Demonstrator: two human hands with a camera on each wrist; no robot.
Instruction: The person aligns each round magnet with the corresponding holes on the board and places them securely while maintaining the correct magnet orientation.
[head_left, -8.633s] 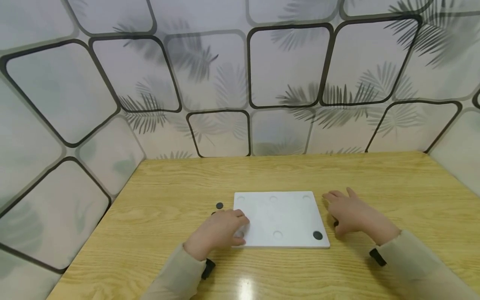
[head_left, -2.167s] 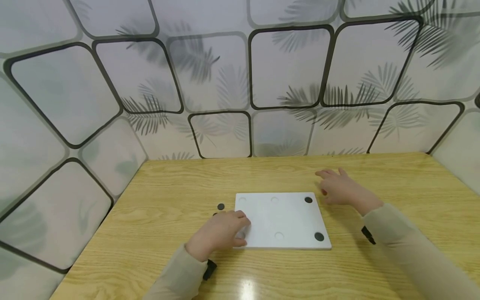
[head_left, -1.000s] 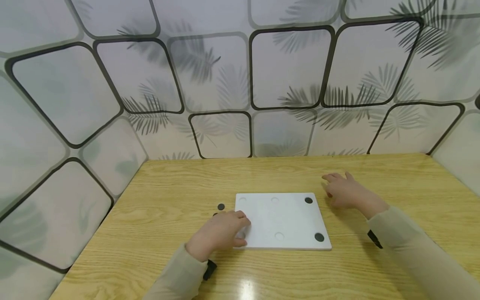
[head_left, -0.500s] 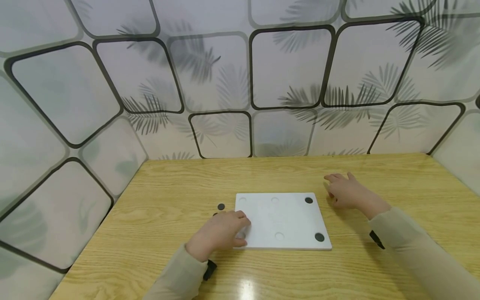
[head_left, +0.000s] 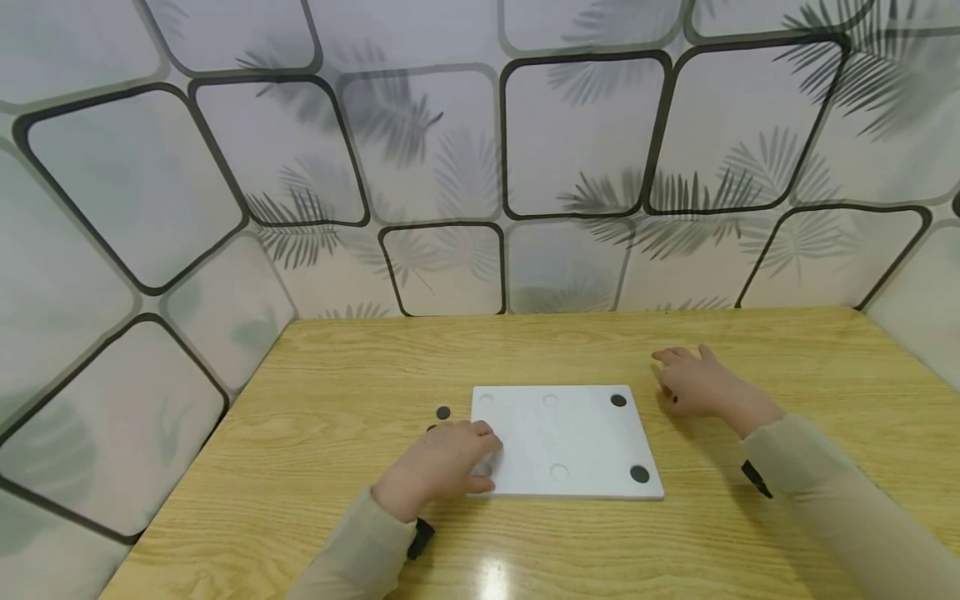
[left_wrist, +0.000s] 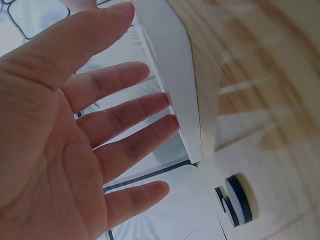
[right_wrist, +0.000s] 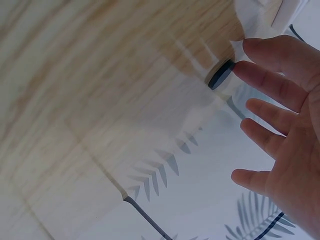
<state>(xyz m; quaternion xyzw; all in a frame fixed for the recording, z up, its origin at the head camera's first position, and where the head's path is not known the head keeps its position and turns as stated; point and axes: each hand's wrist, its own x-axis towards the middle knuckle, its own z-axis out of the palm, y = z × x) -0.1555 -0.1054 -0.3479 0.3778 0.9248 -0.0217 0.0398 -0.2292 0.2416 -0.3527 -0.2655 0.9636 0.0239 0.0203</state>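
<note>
A white board (head_left: 562,433) with shallow round recesses lies on the table. One black disc (head_left: 618,401) sits in its far right recess, another black disc (head_left: 639,474) in its near right one. My left hand (head_left: 442,462) rests at the board's left edge; in the left wrist view its fingers are spread, some fingertips against the board's side. Right of the board, my right hand (head_left: 693,387) hovers low over the table. The right wrist view has a loose black disc (right_wrist: 221,75) on the tabletop at the index fingertip, which appears to touch it; the thumb is apart from it.
Left of the board lie more loose black discs (head_left: 443,412), partly hidden by my left hand. The wooden table (head_left: 360,358) ends at a patterned wall (head_left: 570,133) behind and at the left.
A disc has appeared in the board's far right recess since the earliest frame. Over the last second my right hand has shifted slightly right, away from the board. The left hand stays put.
</note>
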